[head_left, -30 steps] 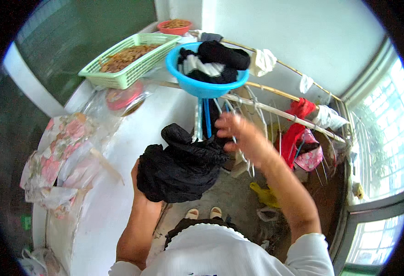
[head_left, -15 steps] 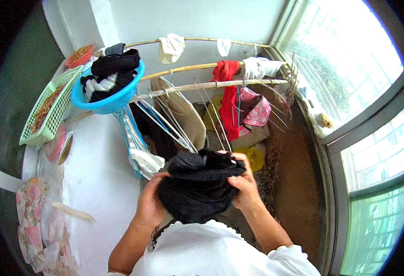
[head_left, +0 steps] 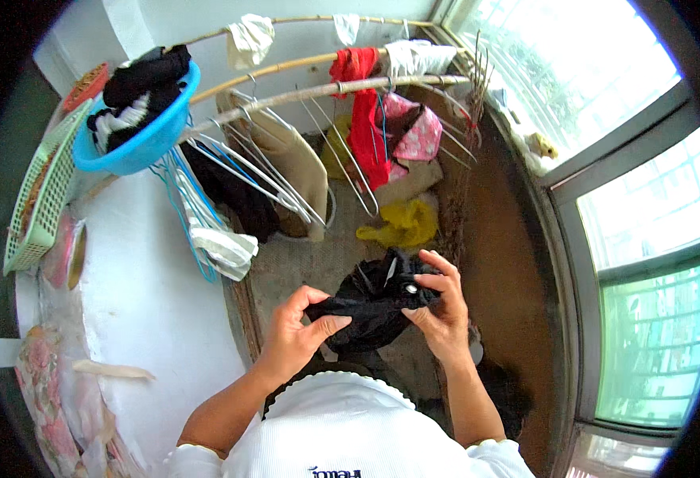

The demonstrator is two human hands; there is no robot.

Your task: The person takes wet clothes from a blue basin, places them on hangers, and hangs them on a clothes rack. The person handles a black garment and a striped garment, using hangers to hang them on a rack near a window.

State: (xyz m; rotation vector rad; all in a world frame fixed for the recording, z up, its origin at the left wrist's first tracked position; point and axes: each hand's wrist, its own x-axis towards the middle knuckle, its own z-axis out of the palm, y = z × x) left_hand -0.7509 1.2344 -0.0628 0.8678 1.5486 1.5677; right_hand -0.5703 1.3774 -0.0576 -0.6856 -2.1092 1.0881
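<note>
A black garment (head_left: 370,325) hangs in front of my white shirt, stretched between both hands. My left hand (head_left: 293,331) pinches its upper edge between thumb and fingers. At the other end, my right hand (head_left: 444,312) grips the bunched edge near a small white spot. The cloth droops in folds below the edge, and its exact kind is hard to make out. Ahead, several white wire hangers (head_left: 266,182) dangle from the nearest pole (head_left: 310,97), beyond the garment and apart from my hands.
A blue basin (head_left: 139,159) of dark clothes stands at left beside a green basket (head_left: 43,211). Red cloth (head_left: 363,135), pink patterned cloth (head_left: 418,131) and a beige piece (head_left: 302,159) hang ahead. A yellow bag (head_left: 406,225) lies below. Windows (head_left: 645,231) line the right.
The bundled black garment has been opened out and lowered, its edge now drawn straight between my hands. My left hand shifted to the edge. The view has turned, moving the poles and basin up and left.
</note>
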